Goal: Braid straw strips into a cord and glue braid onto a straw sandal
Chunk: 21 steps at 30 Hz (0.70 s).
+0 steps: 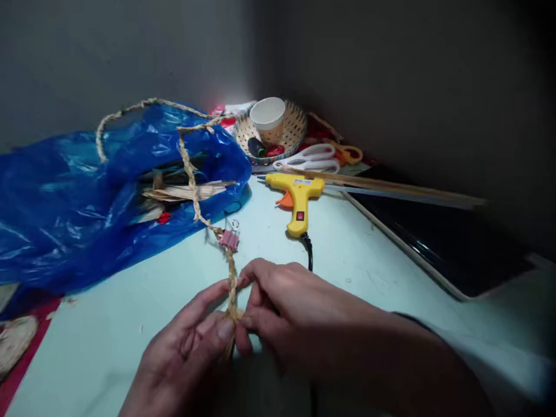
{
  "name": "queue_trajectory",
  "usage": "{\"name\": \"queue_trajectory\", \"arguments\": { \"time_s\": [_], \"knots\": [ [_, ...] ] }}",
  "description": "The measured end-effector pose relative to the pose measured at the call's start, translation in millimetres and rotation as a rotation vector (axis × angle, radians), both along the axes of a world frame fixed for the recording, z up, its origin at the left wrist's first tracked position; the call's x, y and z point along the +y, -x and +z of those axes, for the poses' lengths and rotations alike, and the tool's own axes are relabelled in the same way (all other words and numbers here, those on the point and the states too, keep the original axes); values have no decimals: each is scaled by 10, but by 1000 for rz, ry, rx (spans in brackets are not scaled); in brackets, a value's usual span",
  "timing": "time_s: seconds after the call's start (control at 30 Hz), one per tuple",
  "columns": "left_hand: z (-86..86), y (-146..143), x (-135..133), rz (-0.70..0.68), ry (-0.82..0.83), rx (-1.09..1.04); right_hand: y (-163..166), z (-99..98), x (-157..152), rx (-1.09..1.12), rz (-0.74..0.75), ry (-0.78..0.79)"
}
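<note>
Grey walls corner my pale green worktop (356, 255). A blue plastic bag (65, 197) slumps along its left edge, and a yellow glue gun (297, 197) lies mid-top, its label unreadable. The straw braid (191, 174) runs from the bag to the near edge, where my left hand (182, 353) and right hand (295, 307) both pinch it. It looks light, dry and brittle, best gripped below the pink binder clip (229, 238).
</note>
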<state>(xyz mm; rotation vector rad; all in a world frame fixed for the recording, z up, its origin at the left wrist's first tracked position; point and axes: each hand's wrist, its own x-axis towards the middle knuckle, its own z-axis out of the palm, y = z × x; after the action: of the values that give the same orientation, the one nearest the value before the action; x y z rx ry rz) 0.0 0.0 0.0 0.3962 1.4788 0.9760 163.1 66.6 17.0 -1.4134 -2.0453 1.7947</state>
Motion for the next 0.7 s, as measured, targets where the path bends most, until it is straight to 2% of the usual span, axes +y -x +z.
{"name": "queue_trajectory", "arguments": {
  "time_s": [0.17,0.3,0.4,0.6,0.7],
  "knots": [
    [-16,34,-20,-31,18,-24,-10,114,102,-65,54,-40],
    [20,5,-24,5,83,11,-29,78,58,-25,38,-144],
    [38,-7,-24,-42,86,44,-40,41,27,-17,57,-173],
    [23,-6,-27,-126,-25,70,-43,-5,13,93,88,-207],
    [13,-18,-37,-154,-80,65,-55,-21,-6,129,80,-292]
  ]
}}
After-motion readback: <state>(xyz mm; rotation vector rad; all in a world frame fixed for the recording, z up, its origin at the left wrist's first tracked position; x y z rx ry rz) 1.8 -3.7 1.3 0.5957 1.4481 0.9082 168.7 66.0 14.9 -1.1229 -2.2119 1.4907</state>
